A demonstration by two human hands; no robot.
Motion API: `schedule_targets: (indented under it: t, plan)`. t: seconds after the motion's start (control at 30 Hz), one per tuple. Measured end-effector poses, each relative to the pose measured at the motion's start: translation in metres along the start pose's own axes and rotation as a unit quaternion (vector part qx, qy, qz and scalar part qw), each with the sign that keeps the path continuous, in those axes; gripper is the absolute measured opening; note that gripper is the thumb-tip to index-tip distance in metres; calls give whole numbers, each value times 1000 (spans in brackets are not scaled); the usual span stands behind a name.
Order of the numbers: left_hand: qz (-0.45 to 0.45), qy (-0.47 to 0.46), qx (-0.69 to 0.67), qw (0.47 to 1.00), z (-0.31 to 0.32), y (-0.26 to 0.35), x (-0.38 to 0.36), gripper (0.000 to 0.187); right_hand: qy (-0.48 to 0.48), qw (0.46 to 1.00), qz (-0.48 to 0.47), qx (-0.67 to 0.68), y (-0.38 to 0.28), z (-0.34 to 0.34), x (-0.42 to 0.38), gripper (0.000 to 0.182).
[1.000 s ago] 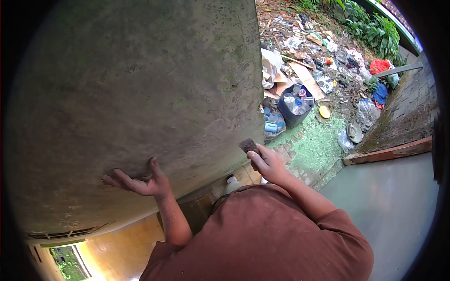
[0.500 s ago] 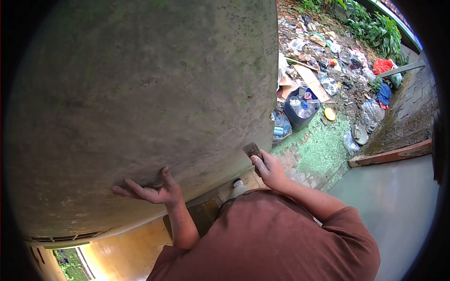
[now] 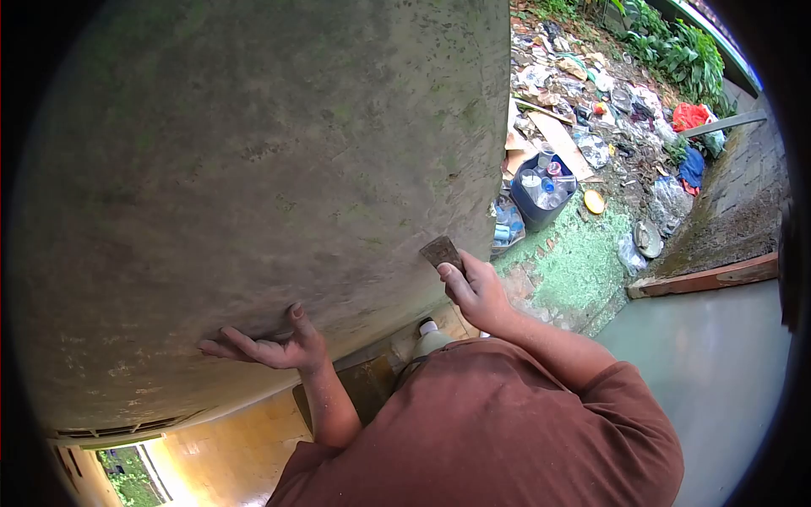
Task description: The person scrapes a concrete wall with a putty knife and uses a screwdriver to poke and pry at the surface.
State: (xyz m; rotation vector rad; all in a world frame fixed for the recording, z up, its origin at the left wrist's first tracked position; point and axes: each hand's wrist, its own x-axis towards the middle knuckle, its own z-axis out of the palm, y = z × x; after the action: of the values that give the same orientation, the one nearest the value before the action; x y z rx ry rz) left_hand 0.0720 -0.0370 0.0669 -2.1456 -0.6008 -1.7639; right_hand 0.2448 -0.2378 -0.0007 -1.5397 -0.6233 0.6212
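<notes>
A large grey wall (image 3: 253, 177) with greenish and dark stains fills the left and middle of the view. My right hand (image 3: 480, 296) grips a flat, brownish scraper (image 3: 441, 252), its broad blade pointing up and left and overlapping the wall near its right edge. The handle is mostly hidden in my fist, with the thumb pressed along it. My left hand (image 3: 279, 345) holds nothing; its fingers stretch to the left and the thumb points up, right at the lower part of the wall.
Right of the wall stands a dark blue bin (image 3: 537, 208) filled with plastic cups and bottles. Beyond it, litter (image 3: 591, 93) covers the ground. Green-painted floor (image 3: 583, 262) lies below, bordered by a low mossy wall (image 3: 726, 194). A yellow tiled floor (image 3: 228, 448) shows at lower left.
My right hand has moved up and slightly left with the scraper, bringing the blade further over the wall. My left hand has barely moved.
</notes>
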Motion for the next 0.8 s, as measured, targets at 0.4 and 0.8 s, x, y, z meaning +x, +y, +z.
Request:
schedule_targets:
  t: [0.4,0.8]
  plan:
    - [-4,-3,6,1000,0,0,-1,86,9,997,62,52,28,-3,-8,31]
    - [0,-18,26,1000,-3,-1,-2,85,8,997,68,37,34,-1,-11,31]
